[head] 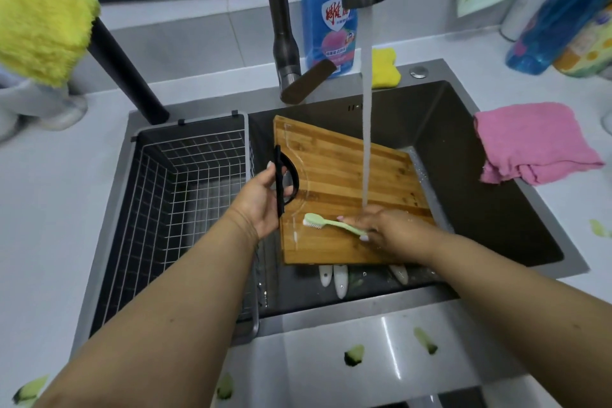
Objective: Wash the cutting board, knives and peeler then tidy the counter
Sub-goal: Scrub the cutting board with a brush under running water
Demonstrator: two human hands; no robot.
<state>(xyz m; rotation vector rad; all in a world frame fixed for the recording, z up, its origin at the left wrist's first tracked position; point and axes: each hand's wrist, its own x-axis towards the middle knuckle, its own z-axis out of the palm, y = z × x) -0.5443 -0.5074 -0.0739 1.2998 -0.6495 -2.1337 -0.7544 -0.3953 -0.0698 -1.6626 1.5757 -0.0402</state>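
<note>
- The cutting board (344, 175) lies tilted inside the sink (496, 175), under the running tap stream (366, 109).
- Left hand (261, 199) grips the board's black handle (281, 182) at the board's left edge.
- Right hand (381, 225) grips a green brush (326, 223), bristles down on the board.
- White utensil handles (339, 278) protrude from beneath the board's near edge.
- Pink cloth (533, 142) lies on the counter (49, 192), right of the board.

Striped brown cutting board (344, 169), green brush (331, 223)

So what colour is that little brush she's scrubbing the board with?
Pale green with white bristles; the brush shows clearly in the head view, held in the right hand.
</note>
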